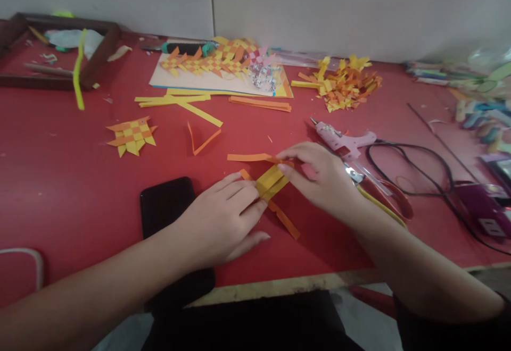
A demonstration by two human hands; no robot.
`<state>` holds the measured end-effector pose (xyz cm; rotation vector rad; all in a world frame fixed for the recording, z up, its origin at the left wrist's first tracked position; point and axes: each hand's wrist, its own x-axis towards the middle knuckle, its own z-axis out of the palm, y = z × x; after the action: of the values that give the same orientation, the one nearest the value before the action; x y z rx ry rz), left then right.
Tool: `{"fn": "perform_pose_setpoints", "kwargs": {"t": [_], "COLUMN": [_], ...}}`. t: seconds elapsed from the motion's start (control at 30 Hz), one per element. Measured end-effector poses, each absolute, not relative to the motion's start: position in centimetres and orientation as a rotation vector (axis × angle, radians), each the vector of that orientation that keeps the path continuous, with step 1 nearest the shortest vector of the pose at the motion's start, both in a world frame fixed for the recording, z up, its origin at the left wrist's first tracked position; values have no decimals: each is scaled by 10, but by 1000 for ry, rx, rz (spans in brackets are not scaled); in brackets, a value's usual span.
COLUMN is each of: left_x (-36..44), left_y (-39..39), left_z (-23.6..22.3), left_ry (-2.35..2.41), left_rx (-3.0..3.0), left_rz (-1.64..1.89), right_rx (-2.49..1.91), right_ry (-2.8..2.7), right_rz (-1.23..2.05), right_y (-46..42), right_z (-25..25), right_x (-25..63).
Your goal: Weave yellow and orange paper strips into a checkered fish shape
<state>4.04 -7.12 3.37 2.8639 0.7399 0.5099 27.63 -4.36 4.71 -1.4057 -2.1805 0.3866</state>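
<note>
My left hand (223, 218) lies flat on the red table (59, 181), fingers stretched out and pressing down the near end of some yellow paper strips (272, 181). My right hand (319, 178) pinches the far end of these strips, where an orange strip (249, 157) crosses them. Another orange strip (285, 219) runs out from under the yellow ones toward the table's front edge. The strips look partly woven together.
A black phone (165, 205) lies left of my left hand. A pink glue gun (345, 141), scissors (383, 194) and a black cord (423, 173) lie to the right. A woven square (132, 135), loose strips (191, 101), woven pieces on card (223, 61) and scraps (343, 82) lie behind.
</note>
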Motion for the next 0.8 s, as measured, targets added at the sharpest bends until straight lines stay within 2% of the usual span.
{"fn": "perform_pose_setpoints", "kwargs": {"t": [0.23, 0.37, 0.53, 0.8], "left_x": [41, 41, 41, 42], "left_y": [-74, -75, -75, -74], "left_z": [30, 31, 33, 34], "left_ry": [713, 707, 714, 707], "left_rx": [2914, 2942, 2950, 2915], "left_rz": [537, 505, 464, 540], "right_rx": [-1474, -1357, -1221, -1480], "right_ry": [-2271, -2309, -2251, -2309], "right_rz": [422, 471, 355, 536], "right_y": [-20, -10, -19, -43], "right_z": [46, 46, 59, 66], "right_x": [250, 237, 243, 260]}}
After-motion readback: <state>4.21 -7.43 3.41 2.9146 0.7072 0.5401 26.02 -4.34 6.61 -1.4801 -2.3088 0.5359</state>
